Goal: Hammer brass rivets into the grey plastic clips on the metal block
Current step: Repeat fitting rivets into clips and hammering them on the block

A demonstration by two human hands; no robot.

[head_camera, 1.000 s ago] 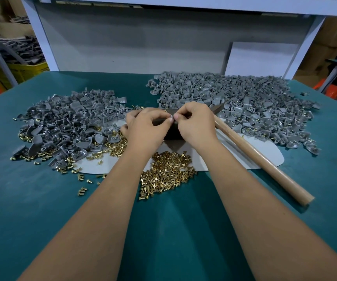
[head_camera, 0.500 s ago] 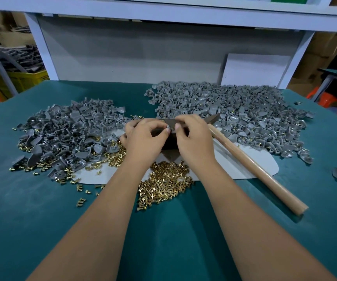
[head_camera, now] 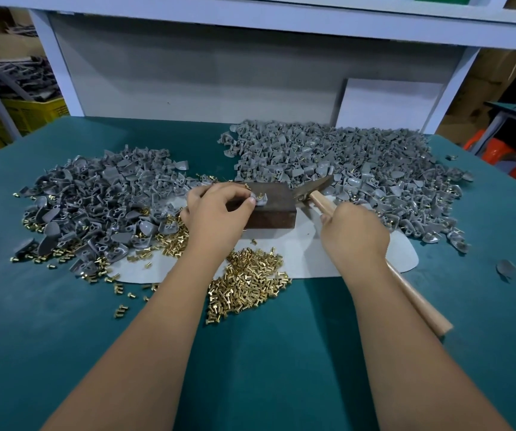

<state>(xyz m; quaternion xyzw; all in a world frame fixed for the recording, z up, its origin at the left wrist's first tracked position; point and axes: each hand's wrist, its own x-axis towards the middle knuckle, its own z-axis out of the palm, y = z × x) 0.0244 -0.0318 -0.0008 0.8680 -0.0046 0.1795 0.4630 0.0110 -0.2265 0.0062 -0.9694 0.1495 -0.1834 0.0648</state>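
A dark metal block [head_camera: 273, 206] sits on a white mat [head_camera: 306, 256] in the middle of the green table. On the block's top lies a grey plastic clip [head_camera: 261, 201] with a brass rivet standing in it. My left hand [head_camera: 217, 213] pinches that clip at its left edge. My right hand [head_camera: 354, 236] grips the wooden handle of a hammer [head_camera: 315, 194], whose metal head lies just right of the block. A heap of loose brass rivets [head_camera: 247, 283] lies in front of the block.
A pile of grey clips [head_camera: 101, 200] mixed with rivets spreads on the left. A larger pile of clips [head_camera: 353, 169] fills the back right. One stray clip [head_camera: 506, 269] lies far right. A white board [head_camera: 387, 104] leans on the back panel.
My right hand left the clip on the block, moved right and took hold of the hammer handle. My left hand stays on the clip. The block's top is now uncovered.
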